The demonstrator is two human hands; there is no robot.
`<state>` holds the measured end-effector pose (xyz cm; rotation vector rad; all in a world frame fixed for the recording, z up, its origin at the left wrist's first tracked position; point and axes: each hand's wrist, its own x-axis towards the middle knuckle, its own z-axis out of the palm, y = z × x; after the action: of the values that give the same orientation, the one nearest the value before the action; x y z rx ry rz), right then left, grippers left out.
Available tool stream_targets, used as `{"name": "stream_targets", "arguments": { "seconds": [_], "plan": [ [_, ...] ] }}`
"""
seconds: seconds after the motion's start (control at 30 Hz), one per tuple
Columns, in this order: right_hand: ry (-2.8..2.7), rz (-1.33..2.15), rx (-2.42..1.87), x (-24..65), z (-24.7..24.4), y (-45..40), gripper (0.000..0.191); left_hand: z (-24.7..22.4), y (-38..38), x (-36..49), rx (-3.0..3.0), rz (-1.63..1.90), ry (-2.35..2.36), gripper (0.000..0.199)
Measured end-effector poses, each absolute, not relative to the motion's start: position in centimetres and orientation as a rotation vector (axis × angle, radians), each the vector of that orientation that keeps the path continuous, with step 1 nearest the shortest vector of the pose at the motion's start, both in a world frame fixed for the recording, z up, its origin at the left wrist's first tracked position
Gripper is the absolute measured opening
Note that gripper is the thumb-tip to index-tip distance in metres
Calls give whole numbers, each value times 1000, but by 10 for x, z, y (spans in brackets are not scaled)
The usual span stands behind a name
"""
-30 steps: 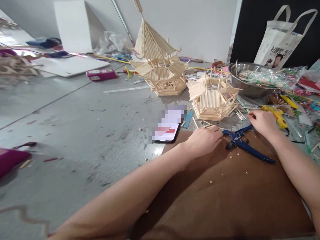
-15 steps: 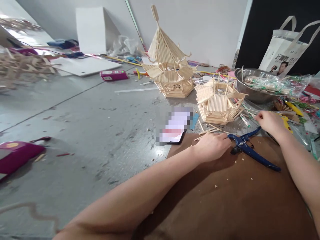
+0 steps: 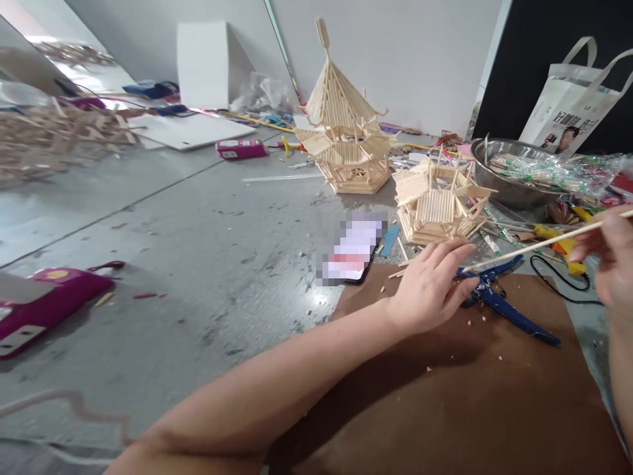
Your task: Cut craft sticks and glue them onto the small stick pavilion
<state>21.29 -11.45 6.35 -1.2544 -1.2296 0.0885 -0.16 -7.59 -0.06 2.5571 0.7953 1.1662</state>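
A long thin wooden stick (image 3: 544,244) slants across from my right hand (image 3: 610,260), whose fingers are closed round its upper end. The stick's lower tip reaches the gap between the thumb and fingers of my left hand (image 3: 430,290). That hand is open, thumb apart, and over the jaw end of a blue hand cutter (image 3: 514,316). The cutter lies on a brown sheet (image 3: 445,409); its jaws are partly hidden by my left hand. Short cut sticks (image 3: 397,274) lie just behind my left hand.
Behind are a small unroofed stick pavilion (image 3: 435,206) and a taller roofed one (image 3: 351,142). A phone (image 3: 353,247) lies left of the sheet. At right are a metal bowl (image 3: 519,191) of sticks, a yellow tool (image 3: 548,234) and a black cord (image 3: 588,284). Purple power strips (image 3: 74,297) lie left.
My right hand has moved right and toward me, and the long stick now stretches across to my left hand. My left hand has opened from its closed pose. The view has shifted slightly.
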Motion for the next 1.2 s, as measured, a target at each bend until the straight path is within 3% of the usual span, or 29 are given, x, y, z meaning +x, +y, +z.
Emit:
{"name": "stream_targets", "arguments": {
  "seconds": [0.13, 0.27, 0.4, 0.57, 0.83, 1.2],
  "plan": [
    [-1286, 657, -1156, 185, 45, -113, 11, 8, -90, 1, 2368, 902, 682, 36],
    [-1302, 905, -1199, 176, 28, -108, 16, 8, -95, 3, 2159, 740, 764, 21],
    [-1342, 961, -1216, 176, 20, -104, 24, -3, -82, 5, 1761, 1039, 891, 25],
    [-1469, 1017, -1325, 177, 10, -99, 21, -15, -59, 3, 1260, 1385, 985, 24],
    [-1638, 1054, -1382, 171, 3, -96, 24, -11, -48, -5, 1291, 1404, 1056, 34],
    [-1601, 1204, -1369, 143, 3, -68, 21, -13, -40, -16, 1498, 1288, 1180, 29]
  ]
}}
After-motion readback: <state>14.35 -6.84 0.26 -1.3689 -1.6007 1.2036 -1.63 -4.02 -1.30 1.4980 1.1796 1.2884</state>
